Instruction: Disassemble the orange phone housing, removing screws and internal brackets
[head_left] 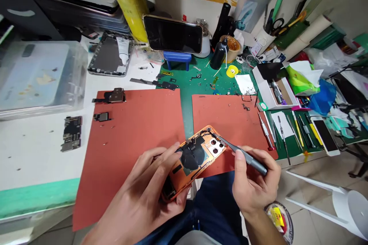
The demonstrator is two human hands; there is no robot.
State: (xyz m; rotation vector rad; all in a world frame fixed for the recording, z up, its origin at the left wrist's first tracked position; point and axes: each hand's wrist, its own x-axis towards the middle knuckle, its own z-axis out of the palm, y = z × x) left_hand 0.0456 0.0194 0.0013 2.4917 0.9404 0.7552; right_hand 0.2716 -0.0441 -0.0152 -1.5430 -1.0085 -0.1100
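An orange phone housing point(193, 157), opened with its inner parts showing, is tilted in my left hand point(153, 187), whose fingers wrap its lower left end. My right hand point(254, 183) grips a slim grey screwdriver-like tool point(250, 159). The tool's thin tip meets the upper part of the housing, just above the camera rings point(215, 146). The housing is held over the front edges of two red mats, the left mat point(138, 122) and the right mat point(230, 113).
A circuit board point(71, 133) and camera module point(115, 95) lie at left. Behind, a dark phone point(174, 34) leans on a blue stand point(177, 58), beside a black bottle point(219, 53). Tools, including a red-ended screwdriver point(266, 132), and a white phone point(325, 136) lie right.
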